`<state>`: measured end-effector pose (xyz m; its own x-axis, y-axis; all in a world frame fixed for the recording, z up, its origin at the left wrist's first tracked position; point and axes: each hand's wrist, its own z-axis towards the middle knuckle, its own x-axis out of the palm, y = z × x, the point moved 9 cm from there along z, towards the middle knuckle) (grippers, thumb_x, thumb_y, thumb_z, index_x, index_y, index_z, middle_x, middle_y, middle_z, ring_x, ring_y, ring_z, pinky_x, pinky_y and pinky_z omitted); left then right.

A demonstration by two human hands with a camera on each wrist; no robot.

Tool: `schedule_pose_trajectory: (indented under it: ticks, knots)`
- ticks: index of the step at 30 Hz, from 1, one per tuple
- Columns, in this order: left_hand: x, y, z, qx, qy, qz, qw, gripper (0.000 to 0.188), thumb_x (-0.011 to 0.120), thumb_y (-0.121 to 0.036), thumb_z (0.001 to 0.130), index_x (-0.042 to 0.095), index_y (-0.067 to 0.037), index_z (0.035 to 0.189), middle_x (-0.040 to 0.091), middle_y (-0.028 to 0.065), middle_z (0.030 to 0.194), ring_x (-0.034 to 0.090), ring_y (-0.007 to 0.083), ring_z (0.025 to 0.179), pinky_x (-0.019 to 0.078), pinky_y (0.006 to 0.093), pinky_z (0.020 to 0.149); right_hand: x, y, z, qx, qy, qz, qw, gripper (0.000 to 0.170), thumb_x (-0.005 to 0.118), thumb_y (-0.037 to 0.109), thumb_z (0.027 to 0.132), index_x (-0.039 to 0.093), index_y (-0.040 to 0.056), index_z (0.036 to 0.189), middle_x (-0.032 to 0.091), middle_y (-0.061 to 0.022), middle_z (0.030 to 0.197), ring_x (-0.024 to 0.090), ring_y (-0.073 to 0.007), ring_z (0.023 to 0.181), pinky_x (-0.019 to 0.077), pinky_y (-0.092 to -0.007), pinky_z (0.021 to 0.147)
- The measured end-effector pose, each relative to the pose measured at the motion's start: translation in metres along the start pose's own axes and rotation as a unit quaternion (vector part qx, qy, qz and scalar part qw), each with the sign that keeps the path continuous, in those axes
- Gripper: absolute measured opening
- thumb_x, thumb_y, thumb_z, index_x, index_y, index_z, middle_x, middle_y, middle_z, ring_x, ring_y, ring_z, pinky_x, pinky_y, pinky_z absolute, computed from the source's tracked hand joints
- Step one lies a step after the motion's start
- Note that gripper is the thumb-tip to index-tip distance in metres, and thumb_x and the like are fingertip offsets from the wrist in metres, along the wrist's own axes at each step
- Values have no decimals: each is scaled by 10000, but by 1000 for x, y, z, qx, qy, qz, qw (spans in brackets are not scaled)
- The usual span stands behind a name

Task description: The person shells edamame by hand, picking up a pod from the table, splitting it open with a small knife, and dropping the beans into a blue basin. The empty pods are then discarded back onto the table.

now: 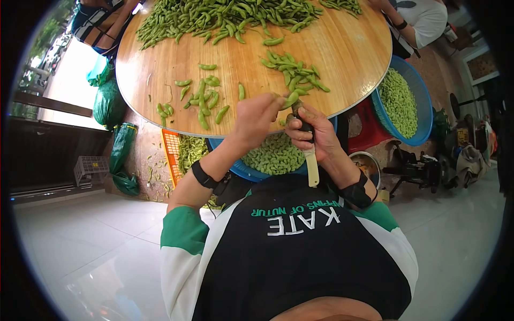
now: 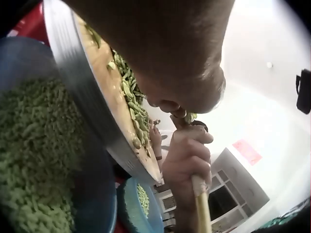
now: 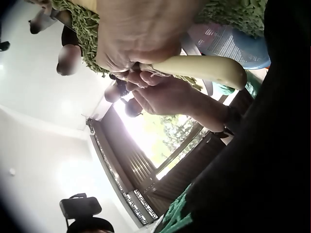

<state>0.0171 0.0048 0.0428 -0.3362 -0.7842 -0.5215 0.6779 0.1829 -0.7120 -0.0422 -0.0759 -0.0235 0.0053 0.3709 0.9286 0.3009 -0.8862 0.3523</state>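
Over the near edge of the round wooden table (image 1: 160,96), my left hand (image 1: 256,119) pinches a green soybean pod (image 1: 291,99) close to the fingers of my right hand (image 1: 319,131). My right hand grips a tool with a long cream handle (image 1: 312,170); its handle points down toward my body, and the fingers hide much of its other end. In the right wrist view the handle (image 3: 204,68) sticks out beside the palm. Below the hands, a blue basin (image 1: 235,170) holds shelled green beans (image 1: 276,155).
Loose pods (image 1: 202,101) and a small pile of pods (image 1: 294,72) lie on the table, with a big heap (image 1: 214,18) behind. A second blue basin of beans (image 1: 423,117) stands at the right, an orange crate (image 1: 171,155) at the lower left. Other people sit across.
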Motion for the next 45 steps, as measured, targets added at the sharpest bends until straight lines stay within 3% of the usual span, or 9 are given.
schedule_pose_trajectory:
  ticks: [2,3,5,11,13,19,36,40,45]
  knots:
    - [18,42,-9,-247,-29,-357,900,174,592,-155,917,605,5,850,559,-4,633,500,102,505,385,247,457,1,4,0,-19,-5,-33,999,276,493,180,968,498,81,1226,530,-52,807,381,-61,516,325,-169,390]
    - [16,42,-7,-245,-28,-357,901,174,592,-155,917,605,5,850,559,-4,633,500,102,505,385,247,457,-5,11,-2,-43,-51,-98,993,258,496,170,964,515,72,1202,546,-53,802,394,-60,520,325,-173,395]
    - [42,47,-20,-380,64,-523,760,153,554,-159,949,618,-32,893,540,-34,628,465,23,523,337,149,458,-11,18,-5,-66,-97,-163,980,240,500,160,961,531,64,1179,562,-54,798,407,-60,523,325,-177,400]
    - [27,39,-16,-263,22,-212,941,187,556,-137,924,602,29,852,592,78,618,551,122,532,413,273,477,-13,33,-5,-134,-120,-451,874,255,540,100,936,545,22,1179,583,-33,867,488,-73,588,383,-192,466]
    - [24,32,-14,-231,17,-168,958,175,557,-125,917,586,34,848,584,122,622,566,163,542,428,303,496,15,54,-15,-307,-155,-616,708,303,662,113,853,556,-12,1109,574,-53,797,502,-85,590,402,-238,504]
    - [25,18,-20,-205,32,-136,969,135,539,-81,898,541,37,832,578,218,683,597,329,608,452,382,549,38,55,-17,-329,-72,-757,560,393,665,28,756,527,-36,1118,507,-147,888,560,-252,725,458,-321,600]
    - [10,-9,-41,-161,108,0,981,96,541,-41,781,535,17,857,552,241,700,558,445,684,441,494,599,41,42,-16,-346,-60,-802,484,246,602,-15,719,527,2,953,546,-169,870,576,-373,754,480,-404,628]
    - [-24,-13,-25,-45,-3,118,992,165,547,-1,737,578,-15,899,565,169,812,571,366,774,469,439,668,34,48,-16,-284,-76,-779,553,236,608,-19,729,531,3,951,556,-169,868,579,-367,761,478,-402,638]
    - [-22,31,-4,84,-41,216,972,252,572,72,655,588,-36,883,552,124,864,532,326,890,472,402,731,33,35,-8,-299,-45,-817,490,220,601,0,735,520,12,939,546,-165,861,571,-366,775,477,-414,647]
